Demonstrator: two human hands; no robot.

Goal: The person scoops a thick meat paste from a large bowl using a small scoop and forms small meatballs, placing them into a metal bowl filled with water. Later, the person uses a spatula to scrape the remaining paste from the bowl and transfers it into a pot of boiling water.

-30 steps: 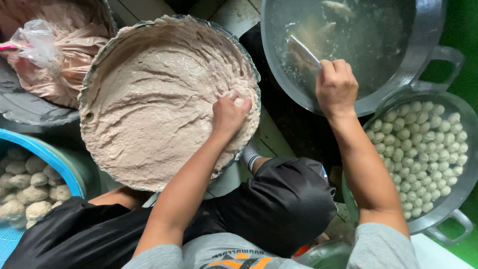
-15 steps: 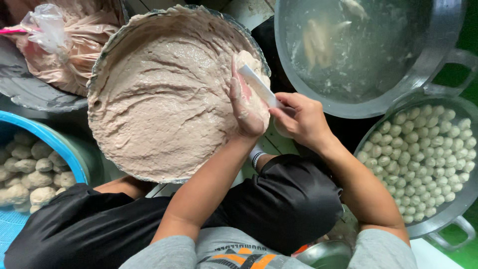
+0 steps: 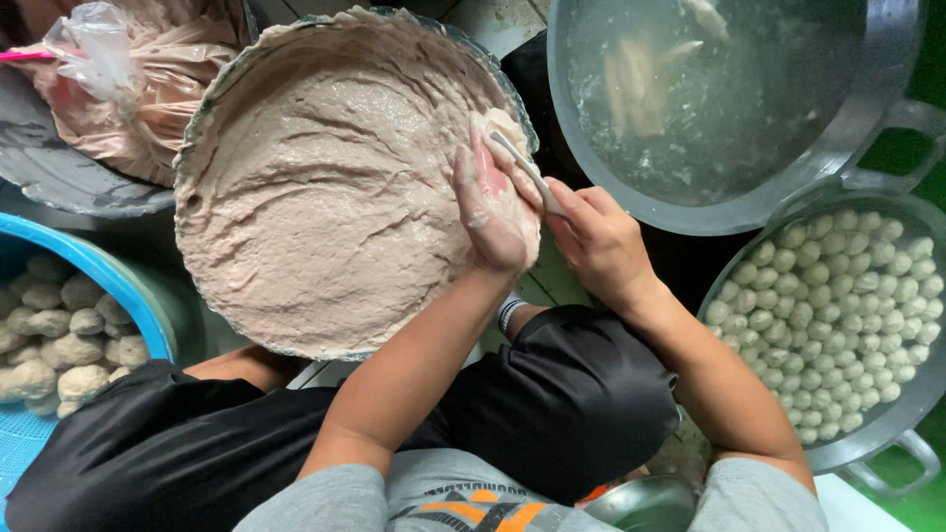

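Note:
A wide metal bowl [image 3: 202, 128] of pale pinkish-grey paste [image 3: 325, 197] sits in front of me. At the bowl's right edge my left hand [image 3: 493, 207] is closed around a lump of that paste, which oozes up between thumb and fingers. Right beside it my right hand [image 3: 596, 241] holds a metal spoon [image 3: 522, 167], whose tip touches the paste on top of my left fist.
A big metal pot [image 3: 788, 187] of cloudy water stands at the upper right. Below it a handled pot [image 3: 887, 414] holds several pale round balls. A blue basket [image 3: 118, 286] with rough balls is at the left; a plastic bag [image 3: 148, 69] of paste lies at the upper left.
My right hand came from the water pot with the spoon to my left hand. My left hand lifted from the paste with a lump squeezed in it.

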